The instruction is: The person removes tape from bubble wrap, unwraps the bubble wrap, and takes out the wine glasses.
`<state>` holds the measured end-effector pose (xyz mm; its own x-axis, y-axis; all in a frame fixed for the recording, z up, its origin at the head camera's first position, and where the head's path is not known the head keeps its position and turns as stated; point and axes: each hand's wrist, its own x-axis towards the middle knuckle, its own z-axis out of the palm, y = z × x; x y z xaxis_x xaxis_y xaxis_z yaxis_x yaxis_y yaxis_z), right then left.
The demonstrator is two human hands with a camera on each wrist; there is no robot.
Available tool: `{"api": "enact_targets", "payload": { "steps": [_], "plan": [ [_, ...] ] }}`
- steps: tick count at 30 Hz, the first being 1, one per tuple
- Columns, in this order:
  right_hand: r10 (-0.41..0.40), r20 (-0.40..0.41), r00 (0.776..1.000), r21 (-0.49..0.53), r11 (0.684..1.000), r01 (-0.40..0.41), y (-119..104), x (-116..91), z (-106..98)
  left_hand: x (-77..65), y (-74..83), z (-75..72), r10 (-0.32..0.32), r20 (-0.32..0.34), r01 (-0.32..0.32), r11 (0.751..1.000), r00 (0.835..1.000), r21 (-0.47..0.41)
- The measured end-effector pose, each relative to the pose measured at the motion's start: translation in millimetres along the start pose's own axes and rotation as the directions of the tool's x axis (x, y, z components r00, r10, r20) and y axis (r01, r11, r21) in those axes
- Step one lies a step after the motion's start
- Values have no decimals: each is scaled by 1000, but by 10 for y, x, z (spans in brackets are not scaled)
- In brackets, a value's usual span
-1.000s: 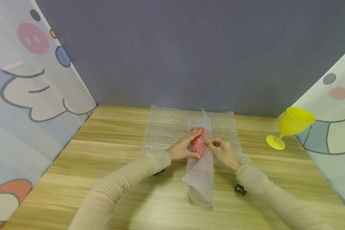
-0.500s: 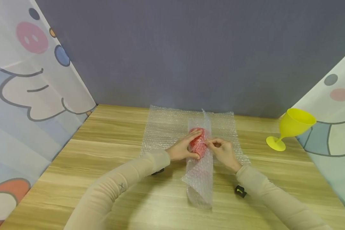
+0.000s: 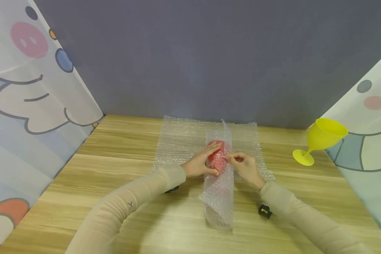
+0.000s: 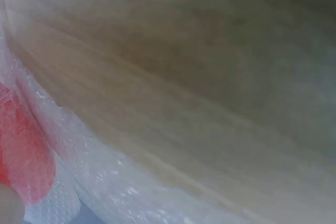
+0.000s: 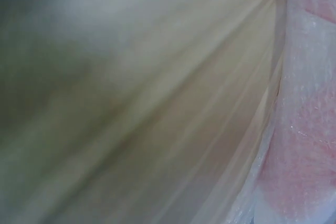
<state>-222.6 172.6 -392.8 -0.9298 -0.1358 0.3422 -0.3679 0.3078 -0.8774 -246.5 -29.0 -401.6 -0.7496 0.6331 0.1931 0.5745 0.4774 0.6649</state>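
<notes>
Shows one dark X mark [image 3: 131, 205] on the pale left sleeve [image 3: 149, 192], and one yellow mark, too small to read, on the black device [image 3: 264, 208] beneath the right sleeve [image 3: 304, 217]. Counts two hands, one red object [image 3: 219, 164], one yellow goblet [image 3: 324, 135] and two visible stretches of clear bubble wrap: a flat sheet [image 3: 181, 141] at the back of the wood-grain table [image 3: 124, 158] and a narrower wrapped length [image 3: 220, 197] over it, running toward the near edge. Places the red object mid-table, enclosed in the wrapped length. Holds its left side with the left hand [image 3: 197, 166], fingers across the far part, thumb around the near end. Pinches the wrap at its right side with the right hand [image 3: 247, 168], thumb and fingertips close together. Stands the goblet on its round foot, well apart at the right. Adds one gray backdrop [image 3: 190, 63] and two cartoon-printed side panels [image 3: 12, 141]. Mostly blurred in both wrist views, with red under wrap at one edge.
</notes>
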Motion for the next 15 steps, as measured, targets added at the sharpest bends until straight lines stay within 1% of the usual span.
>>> {"api": "enact_targets", "payload": {
  "steps": [3, 11, 15],
  "plan": [
    [7, 8, 1000, 11, 1000, -7, -10, 19, 0, 8, -6, -4, -8, -7, 8, 1000, 1000, 7],
    [81, 10, 997, 16, 997, -81, -39, 6, -17, -3, -5, 8, -26, -7, 26, 1000, 1000, 8],
    [94, 15, 995, 68, 993, -95, -63, 4, -10, -17, 9, -19, -37, 6, 37, 999, 999, 13]
  ]
}}
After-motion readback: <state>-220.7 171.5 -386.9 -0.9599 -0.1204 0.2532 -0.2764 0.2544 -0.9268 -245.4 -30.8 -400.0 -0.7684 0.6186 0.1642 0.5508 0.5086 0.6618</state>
